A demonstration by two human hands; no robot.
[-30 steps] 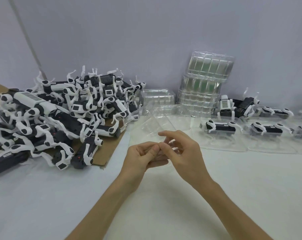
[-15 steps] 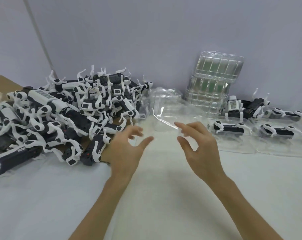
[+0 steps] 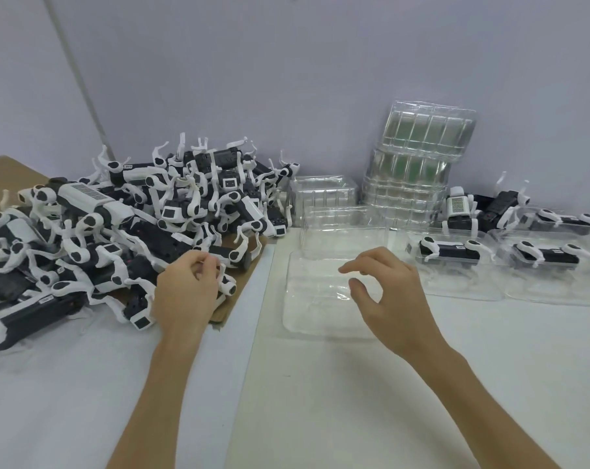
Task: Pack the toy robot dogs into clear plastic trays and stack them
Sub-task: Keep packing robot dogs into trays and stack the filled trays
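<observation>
toy robot dogs in black and white plastic (image 3: 124, 231) are lying heaped at the left edge of the white table (image 3: 320, 401), most of them waiting to be packed. the left hand (image 3: 185, 292) is curling its fingers around a white leg at the heap's near side. the right hand (image 3: 385, 292) is hovering open over an empty clear plastic tray (image 3: 307, 299) at the table's middle. two filled clear trays (image 3: 503, 262) are sitting unstacked toward the right edge, with spare empty trays piled (image 3: 419, 170) behind.
</observation>
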